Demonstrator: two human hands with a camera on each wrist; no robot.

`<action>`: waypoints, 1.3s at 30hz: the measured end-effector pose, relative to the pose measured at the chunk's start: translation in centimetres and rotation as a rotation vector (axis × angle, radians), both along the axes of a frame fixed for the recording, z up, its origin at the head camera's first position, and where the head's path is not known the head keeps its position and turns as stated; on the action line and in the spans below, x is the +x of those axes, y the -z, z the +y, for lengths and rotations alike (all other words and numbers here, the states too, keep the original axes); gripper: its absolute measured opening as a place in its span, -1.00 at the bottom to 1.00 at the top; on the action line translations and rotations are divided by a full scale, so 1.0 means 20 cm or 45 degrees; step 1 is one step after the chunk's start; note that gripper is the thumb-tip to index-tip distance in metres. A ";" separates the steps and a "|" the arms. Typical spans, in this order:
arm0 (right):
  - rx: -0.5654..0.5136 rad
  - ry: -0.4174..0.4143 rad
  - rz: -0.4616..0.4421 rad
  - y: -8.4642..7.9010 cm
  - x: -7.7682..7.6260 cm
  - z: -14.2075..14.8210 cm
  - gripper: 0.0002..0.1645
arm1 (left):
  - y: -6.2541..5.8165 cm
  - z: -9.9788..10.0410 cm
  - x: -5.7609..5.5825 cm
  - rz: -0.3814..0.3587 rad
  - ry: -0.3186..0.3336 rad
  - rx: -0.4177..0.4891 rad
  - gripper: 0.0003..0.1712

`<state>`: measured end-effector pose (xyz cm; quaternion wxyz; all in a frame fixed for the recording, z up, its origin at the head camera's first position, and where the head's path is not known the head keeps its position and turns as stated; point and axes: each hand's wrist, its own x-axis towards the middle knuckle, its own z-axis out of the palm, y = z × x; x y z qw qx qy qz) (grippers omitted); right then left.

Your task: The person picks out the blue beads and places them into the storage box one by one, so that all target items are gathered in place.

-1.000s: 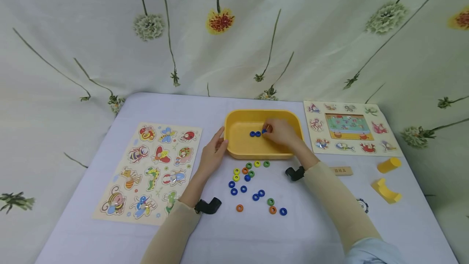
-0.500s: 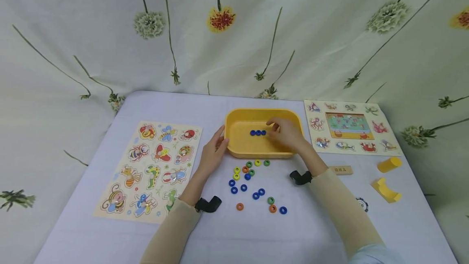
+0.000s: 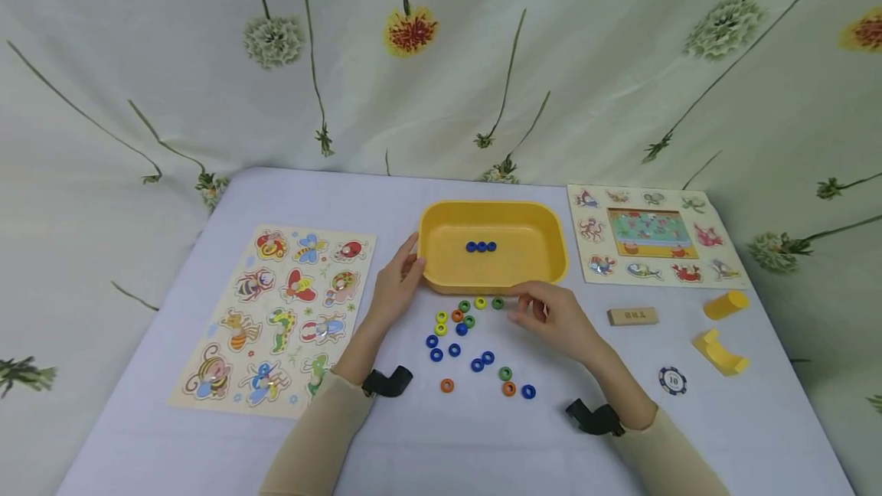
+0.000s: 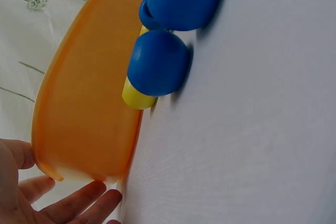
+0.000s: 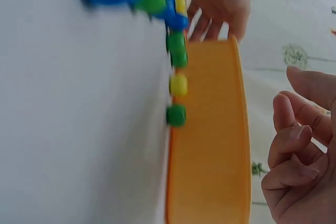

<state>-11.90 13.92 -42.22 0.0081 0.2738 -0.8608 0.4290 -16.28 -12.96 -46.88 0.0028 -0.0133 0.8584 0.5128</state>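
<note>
A yellow tray (image 3: 524, 259) holds three blue rings (image 3: 481, 247) in a short row. My left hand (image 3: 396, 285) touches the tray's left end; in the left wrist view its extended fingers (image 4: 79, 202) lie by the end wall and the thumb is near the rim. My right hand (image 3: 554, 320) is just in front of the tray's front right part, holding nothing, with its fingers loosely bent in the right wrist view. In front of the tray lie loose blue rings (image 3: 455, 350), yellow rings (image 3: 441, 318), green rings (image 3: 498, 303) and orange rings (image 3: 447, 385).
An insect puzzle board (image 3: 279, 320) lies at the left, and a sea-animal puzzle board (image 3: 654, 270) at the back right. Toward the right are a wooden block (image 3: 632, 316), a yellow cylinder (image 3: 726, 305), a yellow arched block (image 3: 720, 353) and a round chip (image 3: 672, 380).
My right hand has let go of a blue ring beside the two others in the tray, then moved out over the front rim toward me. The left hand has stayed at the tray.
</note>
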 end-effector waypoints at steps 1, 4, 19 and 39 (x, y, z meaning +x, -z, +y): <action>-0.006 -0.033 -0.001 -0.01 0.03 -0.01 -0.70 | 0.00 0.00 0.00 -0.002 0.002 0.000 -0.44; -0.022 -0.123 -0.012 -0.03 0.11 -0.06 -0.68 | 0.00 0.00 0.00 -0.006 0.004 -0.003 -0.44; 0.152 -0.227 -0.106 0.22 0.11 -0.07 -0.59 | 0.00 0.00 0.00 -0.009 -0.012 0.006 -0.44; 0.110 -0.139 -0.030 0.09 0.01 -0.04 -0.79 | 0.00 0.00 0.00 -0.006 -0.011 0.011 -0.44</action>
